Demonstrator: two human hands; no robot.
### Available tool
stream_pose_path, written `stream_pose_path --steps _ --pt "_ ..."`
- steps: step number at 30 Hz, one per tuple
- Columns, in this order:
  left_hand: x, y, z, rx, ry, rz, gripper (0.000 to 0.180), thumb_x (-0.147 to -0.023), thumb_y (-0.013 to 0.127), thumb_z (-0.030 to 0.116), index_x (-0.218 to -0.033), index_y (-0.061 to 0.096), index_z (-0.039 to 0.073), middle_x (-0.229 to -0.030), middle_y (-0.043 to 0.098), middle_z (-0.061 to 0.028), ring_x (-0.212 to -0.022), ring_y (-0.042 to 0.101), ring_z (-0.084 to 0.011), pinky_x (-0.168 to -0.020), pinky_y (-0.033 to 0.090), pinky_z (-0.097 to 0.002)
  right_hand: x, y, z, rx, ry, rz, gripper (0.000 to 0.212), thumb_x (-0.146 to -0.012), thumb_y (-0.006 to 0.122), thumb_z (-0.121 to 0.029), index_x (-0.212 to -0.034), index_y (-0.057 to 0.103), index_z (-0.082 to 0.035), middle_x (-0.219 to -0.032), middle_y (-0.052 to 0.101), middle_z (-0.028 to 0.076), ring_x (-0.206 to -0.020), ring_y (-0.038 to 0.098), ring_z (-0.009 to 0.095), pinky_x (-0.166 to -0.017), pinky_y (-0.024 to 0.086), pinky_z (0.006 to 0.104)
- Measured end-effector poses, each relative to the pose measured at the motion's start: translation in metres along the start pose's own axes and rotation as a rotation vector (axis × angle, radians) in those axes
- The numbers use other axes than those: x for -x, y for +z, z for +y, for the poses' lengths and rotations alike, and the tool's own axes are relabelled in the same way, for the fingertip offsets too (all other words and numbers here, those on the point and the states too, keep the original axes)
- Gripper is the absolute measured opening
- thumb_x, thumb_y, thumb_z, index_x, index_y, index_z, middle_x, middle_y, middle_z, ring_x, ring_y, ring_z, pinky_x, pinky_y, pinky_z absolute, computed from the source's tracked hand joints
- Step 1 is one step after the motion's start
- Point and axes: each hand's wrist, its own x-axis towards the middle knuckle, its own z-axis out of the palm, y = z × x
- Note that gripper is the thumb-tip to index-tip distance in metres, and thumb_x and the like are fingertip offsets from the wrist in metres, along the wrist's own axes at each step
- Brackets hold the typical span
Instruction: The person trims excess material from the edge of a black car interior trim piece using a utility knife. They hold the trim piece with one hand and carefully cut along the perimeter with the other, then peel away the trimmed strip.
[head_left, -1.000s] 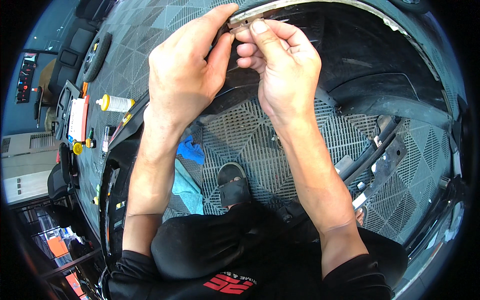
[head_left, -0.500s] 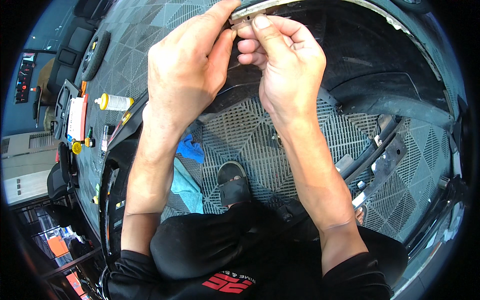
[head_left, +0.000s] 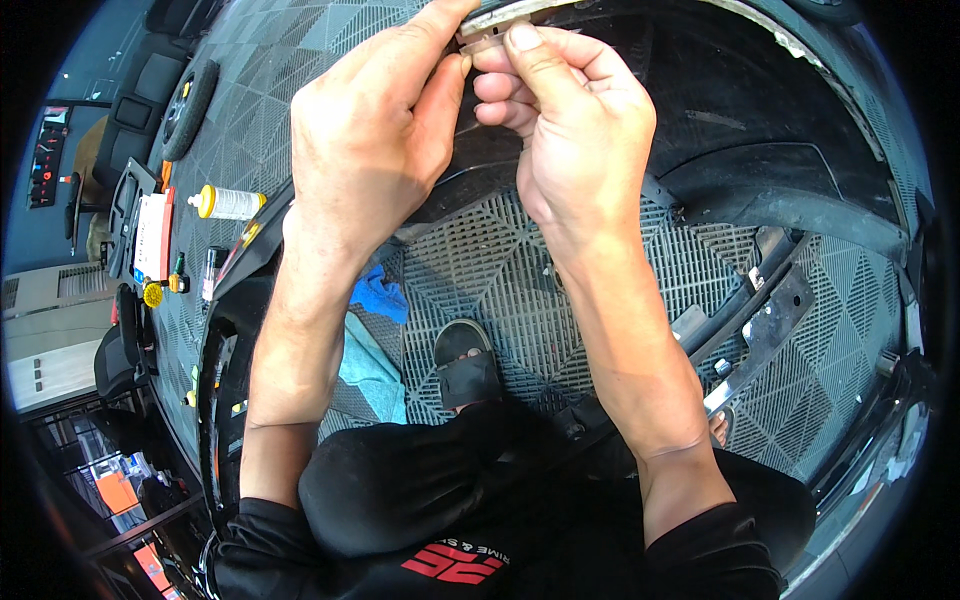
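At the top of the view both hands meet at the pale, worn edge [head_left: 765, 28] of a large black curved car part [head_left: 740, 90]. A small, thin, light-brown strip [head_left: 482, 43] shows between them along that edge; its kind is unclear. My right hand [head_left: 585, 125] pinches the strip's end between thumb and forefinger, its other fingers curled below. My left hand [head_left: 365, 135] is closed at the strip's other end, thumb and forefinger against the edge. Its fingertips are partly hidden, so what it grips is hard to make out.
A blue cloth [head_left: 380, 295] and a teal towel [head_left: 370, 370] lie on the grey grid floor [head_left: 510, 270] near my sandalled foot [head_left: 465, 360]. To the right sit loose dark trim pieces [head_left: 765, 335]. Leftward are a yellow-capped bottle [head_left: 230, 203], a tyre [head_left: 192, 110] and black panels.
Both hands stay at the same edge. My right thumb and the pinched strip have shifted very slightly; my left hand has moved a touch leftward.
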Motion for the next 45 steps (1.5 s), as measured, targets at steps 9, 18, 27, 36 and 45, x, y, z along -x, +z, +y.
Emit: stream_pose_path --steps 9,18,27,36,45 --pt "0.001 0.001 0.001 -0.013 0.001 -0.003 0.032 -0.086 0.069 0.002 -0.118 0.068 -0.001 -0.080 0.068 -0.0195 -0.068 0.069 -0.0328 -0.064 0.055 -0.0368 0.000 0.000 -0.001 -0.025 -0.002 -0.005 0.016 -0.097 0.070 -0.008 -0.102 0.062 0.005 -0.088 0.074 0.018 -0.071 0.072 0.018 -0.061 0.061 0.0272" --pt "0.000 0.000 -0.002 -0.012 0.010 -0.017 0.033 -0.086 0.069 0.001 -0.119 0.068 0.000 -0.082 0.068 -0.0201 -0.071 0.069 -0.0339 -0.066 0.055 -0.0374 0.000 0.005 -0.004 0.002 -0.003 0.027 0.013 -0.097 0.065 -0.004 -0.097 0.061 0.008 -0.082 0.072 0.017 -0.066 0.070 0.018 -0.059 0.059 0.0275" --pt "0.003 0.008 -0.011 0.014 0.024 0.035 0.031 -0.087 0.071 0.004 -0.118 0.070 0.003 -0.091 0.072 -0.0163 -0.079 0.071 -0.0277 -0.073 0.056 -0.0345 0.004 0.005 -0.011 -0.167 0.150 0.055 0.011 -0.096 0.065 -0.001 -0.101 0.063 0.007 -0.086 0.072 0.016 -0.072 0.070 0.018 -0.065 0.060 0.0278" --pt "0.002 0.002 -0.007 0.014 0.113 0.060 0.042 -0.085 0.075 -0.001 -0.126 0.071 0.006 -0.107 0.075 -0.0162 -0.094 0.075 -0.0229 -0.083 0.057 -0.0311 0.003 -0.007 -0.006 -0.224 0.249 -0.018 0.016 -0.097 0.068 -0.006 -0.106 0.064 0.006 -0.090 0.072 0.014 -0.073 0.070 0.017 -0.067 0.061 0.0275" --pt "0.007 -0.003 -0.004 0.046 0.103 0.051 0.042 -0.084 0.076 -0.001 -0.125 0.070 0.005 -0.105 0.075 -0.0160 -0.093 0.075 -0.0224 -0.082 0.057 -0.0309 0.004 -0.009 -0.006 0.242 0.073 -0.141 0.022 -0.101 0.065 -0.016 -0.095 0.068 0.005 -0.078 0.071 0.009 -0.066 0.067 0.013 -0.060 0.057 0.0269"
